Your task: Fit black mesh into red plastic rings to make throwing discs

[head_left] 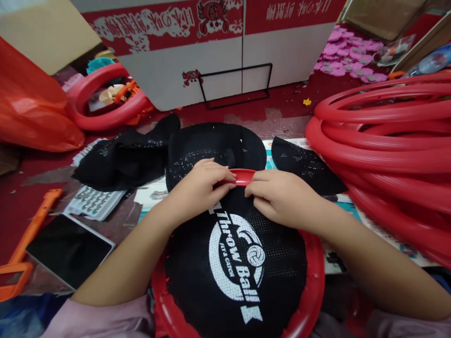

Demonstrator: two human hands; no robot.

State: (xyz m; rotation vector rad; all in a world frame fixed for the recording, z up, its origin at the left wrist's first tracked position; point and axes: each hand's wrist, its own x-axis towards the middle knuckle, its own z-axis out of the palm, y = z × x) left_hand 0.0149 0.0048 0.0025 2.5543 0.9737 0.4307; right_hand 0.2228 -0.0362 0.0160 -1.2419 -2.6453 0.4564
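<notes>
A red plastic ring (pixel 315 281) lies close in front of me, with black mesh fabric (pixel 282 267) stretched across it. White "Throw Ball" lettering is printed on the mesh. At the ring's far edge, my left hand (pixel 207 185) pinches the rim, fingers over the top and thumb below. My right hand (pixel 273 195) grips the same edge a little to the right, its fingers curled. A short stretch of bare red rim shows between the two hands. Just beyond them lie black mesh pieces (pixel 204 141); whether these are separate from each other I cannot tell.
Red rings (pixel 369 155) are stacked at the right, beside a loose black mesh piece (pixel 303 162). At the left lie a calculator (pixel 95 202), a dark-screened tablet (pixel 70 249) and an orange plastic tool (pixel 31 234). A white-and-red carton (pixel 218 56) stands behind, near pink pieces (pixel 348 51).
</notes>
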